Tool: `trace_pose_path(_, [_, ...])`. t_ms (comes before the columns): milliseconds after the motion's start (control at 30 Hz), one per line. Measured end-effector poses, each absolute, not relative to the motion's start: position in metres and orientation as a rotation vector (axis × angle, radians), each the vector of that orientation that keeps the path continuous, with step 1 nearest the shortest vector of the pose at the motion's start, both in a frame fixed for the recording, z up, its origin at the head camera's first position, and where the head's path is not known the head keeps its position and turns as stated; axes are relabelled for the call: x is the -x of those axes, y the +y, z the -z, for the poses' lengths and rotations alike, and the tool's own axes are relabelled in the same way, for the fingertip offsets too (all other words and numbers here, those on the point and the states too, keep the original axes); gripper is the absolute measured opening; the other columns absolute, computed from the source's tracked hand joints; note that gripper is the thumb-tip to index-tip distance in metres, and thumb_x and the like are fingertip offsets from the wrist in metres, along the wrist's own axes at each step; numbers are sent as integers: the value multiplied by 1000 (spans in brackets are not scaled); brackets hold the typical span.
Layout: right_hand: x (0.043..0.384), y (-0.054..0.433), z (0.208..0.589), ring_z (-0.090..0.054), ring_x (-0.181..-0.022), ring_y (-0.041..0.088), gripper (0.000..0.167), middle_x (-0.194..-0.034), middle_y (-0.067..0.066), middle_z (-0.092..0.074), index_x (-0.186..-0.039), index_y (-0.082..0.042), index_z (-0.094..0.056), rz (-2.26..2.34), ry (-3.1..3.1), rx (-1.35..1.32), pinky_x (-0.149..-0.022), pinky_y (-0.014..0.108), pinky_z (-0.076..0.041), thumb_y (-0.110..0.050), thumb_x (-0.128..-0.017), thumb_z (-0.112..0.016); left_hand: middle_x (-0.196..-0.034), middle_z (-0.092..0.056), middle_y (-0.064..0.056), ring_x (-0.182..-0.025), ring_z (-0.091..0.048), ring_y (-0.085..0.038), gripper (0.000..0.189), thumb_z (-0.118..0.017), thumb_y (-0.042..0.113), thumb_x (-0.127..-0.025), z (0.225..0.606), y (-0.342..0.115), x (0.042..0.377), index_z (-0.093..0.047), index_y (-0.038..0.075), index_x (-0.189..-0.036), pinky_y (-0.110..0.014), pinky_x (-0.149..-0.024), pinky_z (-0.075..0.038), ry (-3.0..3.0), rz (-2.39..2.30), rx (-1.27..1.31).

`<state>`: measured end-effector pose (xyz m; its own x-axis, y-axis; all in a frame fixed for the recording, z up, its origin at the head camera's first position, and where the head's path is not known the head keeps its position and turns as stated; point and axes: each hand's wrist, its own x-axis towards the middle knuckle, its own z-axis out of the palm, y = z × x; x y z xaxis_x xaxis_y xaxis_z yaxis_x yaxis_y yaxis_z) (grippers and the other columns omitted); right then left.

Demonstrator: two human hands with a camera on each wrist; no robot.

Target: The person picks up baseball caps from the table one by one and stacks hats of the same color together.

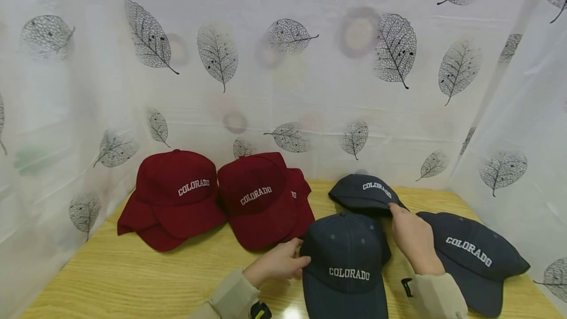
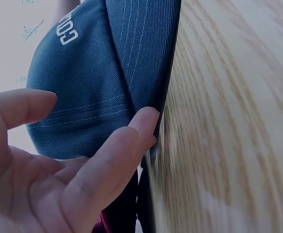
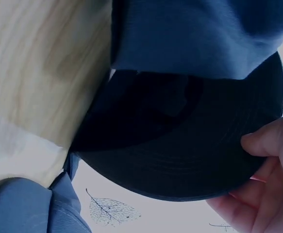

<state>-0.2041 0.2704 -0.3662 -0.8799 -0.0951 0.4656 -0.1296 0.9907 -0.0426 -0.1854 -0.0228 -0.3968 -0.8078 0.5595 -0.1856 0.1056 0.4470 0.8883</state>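
A navy baseball cap (image 1: 345,240) lettered COLORADO sits at the front, its brim toward me. At its left side, my left hand (image 1: 281,260) has fairly straight fingers; in the left wrist view, the fingertips (image 2: 146,119) touch the brim's edge. Behind it, a second navy cap (image 1: 363,193) is tilted up, and my right hand (image 1: 414,235) pinches its brim. The right wrist view shows the thumb on the dark underside of that brim (image 3: 204,155), fingers on the other face. To the right lies a third navy cap (image 1: 469,245).
Overlapping red COLORADO caps (image 1: 177,201) lie at the left, with another red group (image 1: 261,201) beside them, close to my left hand. A wood-grain table (image 1: 133,279) bears everything. Leaf-printed white sheeting (image 1: 283,92) encloses the back and sides.
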Motion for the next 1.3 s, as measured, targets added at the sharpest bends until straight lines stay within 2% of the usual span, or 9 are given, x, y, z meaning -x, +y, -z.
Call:
trace_pose_path(200, [203,272,363,-49,-45,31,26,-76,23,-59,-105,5,-57,-130,-2618,-144,-38,42,-38,4,-80,-48,-68,-58,-7,-56,-55,-18,53,-53,20,-88,397,-23,185,-33,-9,-127,-28,-49,-44,2253,-1309,-559])
trace_pose_path(300, [202,273,361,-46,-41,29,26,-72,22,-58,-105,4,-57,-142,-2604,-145,-36,41,-36,4,-81,-47,-76,-60,-8,-61,-58,-19,52,-54,20,-88,396,-23,187,-33,-5,-128,-31,-55,-46,2260,-1334,-555])
trace_pose_path(433, [200,274,359,-46,-42,29,26,-75,23,-59,-105,4,-58,-154,-2599,-133,-36,40,-36,3,-81,-46,-85,-60,-9,-67,-60,-18,50,-55,22,-87,396,-23,191,-35,-1,-127,-34,-63,-47,2304,-1343,-568])
trace_pose_path(600, [198,276,356,-47,-43,31,25,-77,23,-60,-104,3,-58,-155,-2563,-144,-36,41,-36,2,-82,-46,-80,-56,-6,-63,-58,-17,49,-54,21,-88,399,-19,193,-35,-1,-127,-31,-56,-45,2325,-1316,-593])
trace_pose_path(833, [196,274,351,-43,-38,28,24,-68,21,-58,-102,2,-60,-123,-2495,-163,-34,39,-33,1,-82,-47,-101,-54,-13,-63,-57,-14,41,-49,20,-91,401,-11,198,-37,-2,-124,-30,-63,-44,2419,-1266,-624])
trace_pose_path(1167, [191,274,343,-46,-41,33,23,-74,22,-60,-99,0,-61,-142,-2396,-172,-34,42,-33,3,-79,-49,-90,-53,-9,-55,-57,-16,12,-46,13,-93,400,0,202,-45,5,-102,-26,-52,-44,2373,-1395,-654])
trace_pose_path(1300, [190,274,342,-47,-42,35,24,-78,22,-61,-100,0,-61,-155,-2381,-175,-34,43,-33,3,-79,-50,-77,-48,-8,-56,-58,-16,6,-42,10,-94,399,7,204,-44,6,-90,-27,-50,-44,2319,-1443,-668])
